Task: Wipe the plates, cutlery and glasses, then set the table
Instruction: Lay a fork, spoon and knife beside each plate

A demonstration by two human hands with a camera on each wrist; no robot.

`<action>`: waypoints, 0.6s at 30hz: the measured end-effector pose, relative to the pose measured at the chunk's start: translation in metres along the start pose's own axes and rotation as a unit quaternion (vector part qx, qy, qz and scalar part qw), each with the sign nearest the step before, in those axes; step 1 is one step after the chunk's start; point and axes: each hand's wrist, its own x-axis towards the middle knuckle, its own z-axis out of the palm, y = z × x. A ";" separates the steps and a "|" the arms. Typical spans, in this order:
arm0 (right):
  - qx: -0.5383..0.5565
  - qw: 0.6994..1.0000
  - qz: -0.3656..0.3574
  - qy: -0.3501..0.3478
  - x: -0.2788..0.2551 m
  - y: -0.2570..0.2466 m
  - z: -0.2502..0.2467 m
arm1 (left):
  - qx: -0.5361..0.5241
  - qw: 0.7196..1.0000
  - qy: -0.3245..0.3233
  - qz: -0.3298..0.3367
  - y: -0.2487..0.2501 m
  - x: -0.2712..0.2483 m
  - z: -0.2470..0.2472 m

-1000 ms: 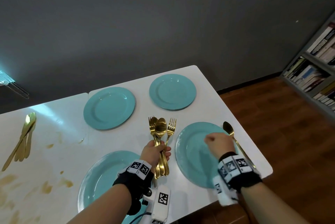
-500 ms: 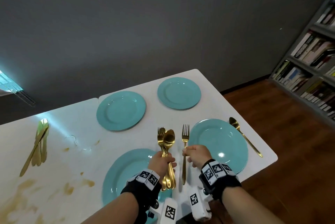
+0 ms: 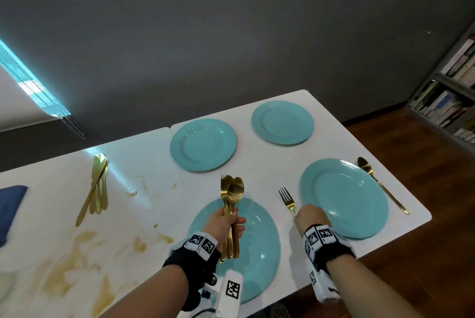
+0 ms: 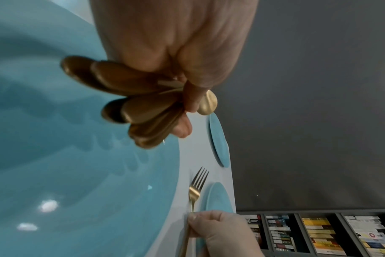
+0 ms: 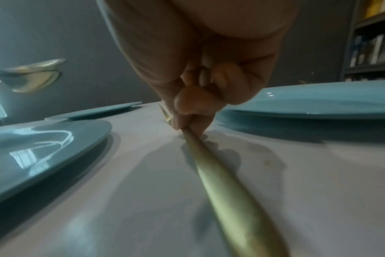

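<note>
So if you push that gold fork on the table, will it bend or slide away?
Probably slide, not bend. The fork looks like thin stiff metal, and the white table looks smooth and shiny, so it likely skids easily. The right hand pinches its slim handle; it could swivel if nudged at one end.

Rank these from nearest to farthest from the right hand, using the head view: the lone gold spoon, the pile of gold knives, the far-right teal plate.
From the right hand:
1. Lone gold spoon, near-right edge of the table.
2. Far-right teal plate, at the far side.
3. Pile of gold knives, far off to the left.
</note>
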 end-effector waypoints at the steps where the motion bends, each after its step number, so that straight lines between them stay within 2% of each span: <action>1: -0.010 1.000 0.003 0.010 0.001 -0.001 0.000 | 0.004 1.000 0.003 0.002 0.000 -0.001 -0.003; 12: -0.093 0.992 -0.017 0.082 0.000 -0.006 -0.003 | 0.048 0.999 0.004 0.000 0.004 -0.006 -0.020; 18: -0.122 0.988 -0.027 0.091 -0.005 -0.006 -0.004 | 0.062 0.998 0.014 0.008 0.009 -0.007 -0.022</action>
